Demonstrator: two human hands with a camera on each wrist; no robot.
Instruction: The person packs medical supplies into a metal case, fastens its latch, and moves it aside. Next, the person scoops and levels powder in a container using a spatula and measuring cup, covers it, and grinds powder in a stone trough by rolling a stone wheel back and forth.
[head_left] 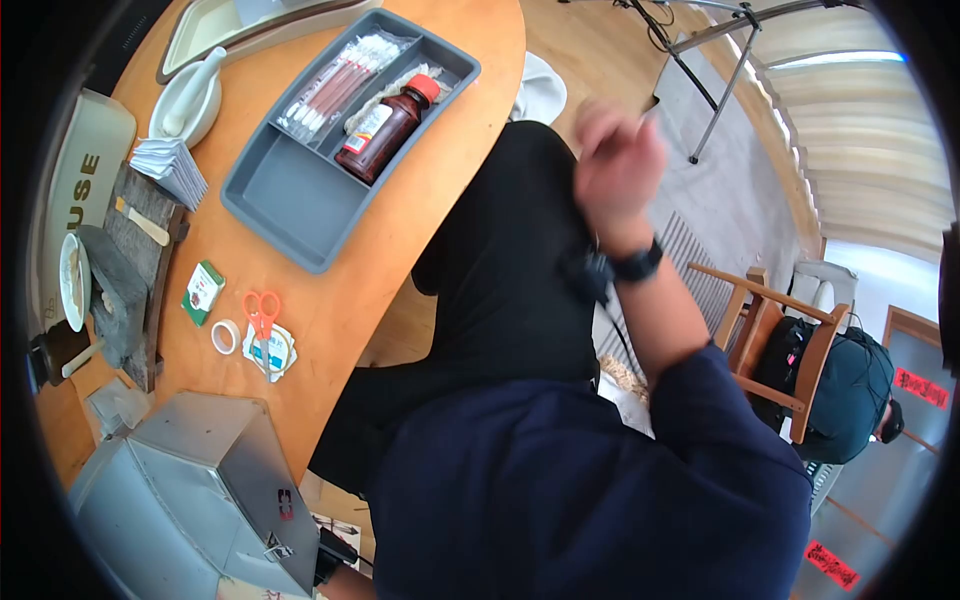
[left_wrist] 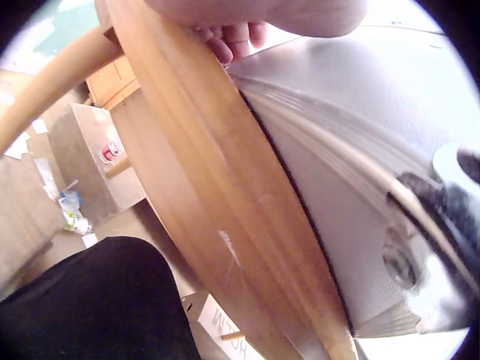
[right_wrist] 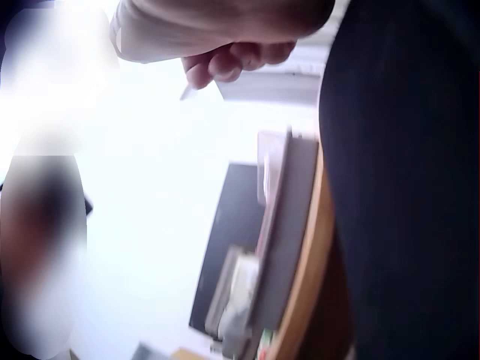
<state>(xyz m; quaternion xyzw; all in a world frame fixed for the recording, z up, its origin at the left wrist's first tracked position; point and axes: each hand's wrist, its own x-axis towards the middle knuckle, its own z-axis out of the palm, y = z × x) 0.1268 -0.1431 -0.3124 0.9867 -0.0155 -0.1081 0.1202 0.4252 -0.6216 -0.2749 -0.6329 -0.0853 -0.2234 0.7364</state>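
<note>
My right hand (head_left: 618,165) is raised beside my right knee, blurred, with loosely curled fingers and nothing visible in them. In the right wrist view its fingers (right_wrist: 229,64) hang bent below the palm. My left hand (left_wrist: 259,19) is at the table edge next to a silver metal box (head_left: 170,480), its fingertips close to the box's side. The box hides most of this hand in the head view. Nearest the right hand on the table is a grey divided tray (head_left: 290,215) with a brown red-capped bottle (head_left: 385,130) and packed cotton swabs (head_left: 345,80).
Orange scissors (head_left: 263,312), a tape roll (head_left: 226,337) and a small green box (head_left: 203,292) lie on the table (head_left: 400,255). Further left are a white mortar with pestle (head_left: 190,100), folded papers (head_left: 170,170) and a brush (head_left: 142,222). A wooden chair (head_left: 775,350) stands at right.
</note>
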